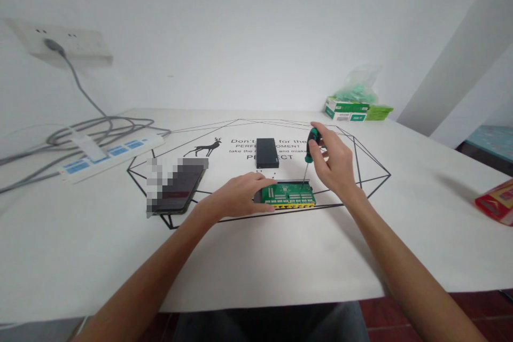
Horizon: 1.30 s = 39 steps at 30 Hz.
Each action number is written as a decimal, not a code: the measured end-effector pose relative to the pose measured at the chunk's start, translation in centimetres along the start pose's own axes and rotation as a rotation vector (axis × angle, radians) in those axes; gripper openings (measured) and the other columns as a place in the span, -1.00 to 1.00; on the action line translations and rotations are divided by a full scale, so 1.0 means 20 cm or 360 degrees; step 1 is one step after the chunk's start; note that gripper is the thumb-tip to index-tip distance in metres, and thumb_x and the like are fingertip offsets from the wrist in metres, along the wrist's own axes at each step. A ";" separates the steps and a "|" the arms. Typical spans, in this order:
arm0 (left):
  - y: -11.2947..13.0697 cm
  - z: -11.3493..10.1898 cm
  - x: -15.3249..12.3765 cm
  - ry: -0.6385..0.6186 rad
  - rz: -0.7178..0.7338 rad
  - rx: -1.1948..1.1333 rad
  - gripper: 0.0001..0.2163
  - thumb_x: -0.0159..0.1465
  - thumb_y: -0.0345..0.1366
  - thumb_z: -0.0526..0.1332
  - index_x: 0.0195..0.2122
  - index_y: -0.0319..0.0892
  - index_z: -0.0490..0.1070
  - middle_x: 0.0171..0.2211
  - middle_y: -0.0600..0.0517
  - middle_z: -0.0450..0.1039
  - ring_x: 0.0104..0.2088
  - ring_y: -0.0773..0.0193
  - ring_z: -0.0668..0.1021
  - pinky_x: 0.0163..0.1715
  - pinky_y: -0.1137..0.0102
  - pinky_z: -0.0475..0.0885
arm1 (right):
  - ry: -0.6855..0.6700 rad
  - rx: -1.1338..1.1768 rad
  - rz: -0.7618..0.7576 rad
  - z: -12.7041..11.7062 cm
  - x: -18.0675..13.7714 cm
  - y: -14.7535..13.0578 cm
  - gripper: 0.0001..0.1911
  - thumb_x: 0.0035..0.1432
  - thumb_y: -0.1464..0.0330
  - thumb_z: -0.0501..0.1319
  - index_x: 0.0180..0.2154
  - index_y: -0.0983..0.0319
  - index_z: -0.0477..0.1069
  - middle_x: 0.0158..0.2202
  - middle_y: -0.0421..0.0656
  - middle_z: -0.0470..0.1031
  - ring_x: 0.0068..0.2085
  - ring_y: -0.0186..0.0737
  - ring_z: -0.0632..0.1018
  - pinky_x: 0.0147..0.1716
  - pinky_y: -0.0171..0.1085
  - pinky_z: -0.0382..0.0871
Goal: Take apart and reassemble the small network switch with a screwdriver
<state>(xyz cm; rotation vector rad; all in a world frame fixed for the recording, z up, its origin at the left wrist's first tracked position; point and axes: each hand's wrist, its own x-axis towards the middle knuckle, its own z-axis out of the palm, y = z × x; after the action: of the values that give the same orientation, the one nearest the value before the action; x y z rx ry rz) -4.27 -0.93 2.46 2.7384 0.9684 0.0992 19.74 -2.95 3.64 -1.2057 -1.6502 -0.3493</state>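
Observation:
A green circuit board (294,192) with yellow connectors along its near edge lies on the white table. My left hand (244,193) grips the board's left end between thumb and fingers. In my right hand (334,163) is a screwdriver (308,159) with a green and black handle, tilted slightly. Its tip meets the board near the far right part; whether it sits in a screw is too small to tell. Just beyond the board lies a black rectangular case (267,153), with several tiny dark bits, perhaps screws, on the table between them.
To the left lies a dark phone (180,188), partly pixelated. Behind it are a power strip (114,157) and coiled grey cables (100,128). Green and white boxes (347,108) with a plastic bag stand at the back right. A red package (497,202) lies at the right edge.

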 end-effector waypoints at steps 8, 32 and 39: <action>0.00 0.00 0.00 -0.0015 -0.0012 -0.0012 -0.44 0.28 0.03 0.20 0.24 -0.10 0.28 0.14 -0.12 0.39 0.07 0.03 0.46 0.00 0.25 0.36 | 0.0013 -0.0045 -0.0030 0.00 0.01 0.00 -0.61 0.29 0.22 0.15 0.07 0.24 0.41 -0.26 -0.08 0.53 -0.41 -0.29 0.50 -0.56 -0.33 0.37; 0.00 0.00 0.00 -0.0032 -0.0113 -0.0014 -0.18 0.25 0.11 0.18 0.41 -0.16 -0.08 0.31 -0.17 0.22 0.22 -0.04 0.36 0.11 0.21 0.30 | 0.0052 -0.0059 -0.0049 0.01 0.00 0.02 -0.61 0.23 0.27 0.18 0.08 0.20 0.35 -0.20 -0.10 0.57 -0.44 -0.28 0.54 -0.53 -0.28 0.40; 0.02 0.01 0.01 0.0022 -0.0212 0.0023 0.06 0.11 0.29 0.20 0.44 -0.21 -0.26 0.38 -0.26 0.05 0.26 -0.15 0.33 0.14 0.11 0.28 | 0.0293 0.0093 0.0137 0.00 0.02 0.07 -0.59 0.24 0.19 0.20 0.09 0.14 0.30 -0.19 -0.12 0.54 -0.53 -0.34 0.53 -0.59 -0.31 0.43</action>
<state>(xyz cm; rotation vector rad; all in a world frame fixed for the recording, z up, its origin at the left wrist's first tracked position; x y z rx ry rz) -3.93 -1.16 2.29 2.6804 1.1559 0.0883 20.90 -2.16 3.50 -1.1617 -1.4365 -0.3455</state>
